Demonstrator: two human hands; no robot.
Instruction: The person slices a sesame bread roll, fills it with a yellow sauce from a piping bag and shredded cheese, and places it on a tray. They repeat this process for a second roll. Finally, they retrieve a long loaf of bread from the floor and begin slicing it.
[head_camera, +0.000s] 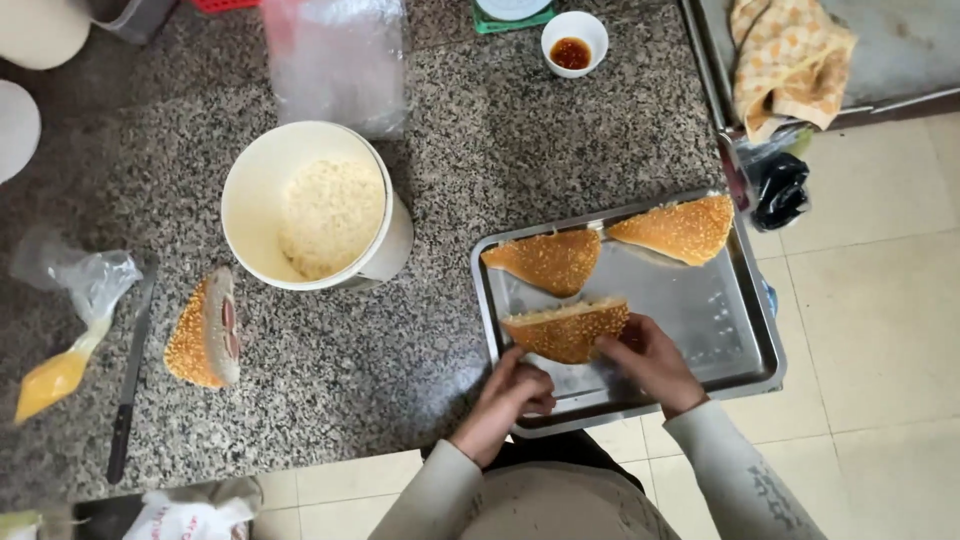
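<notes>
Your left hand and right hand both close on a golden, sesame-crusted wedge of flatbread, holding it just above the near part of the shiny rectangular metal tray. Two more wedges lie at the far side. That tray juts past the edge of the speckled granite counter; press down at the overhanging corner and it could tip. Squeeze too hard and the bread may split.

Kitchen: granite counter, steel tray, rice pot, sauce bowl.
</notes>
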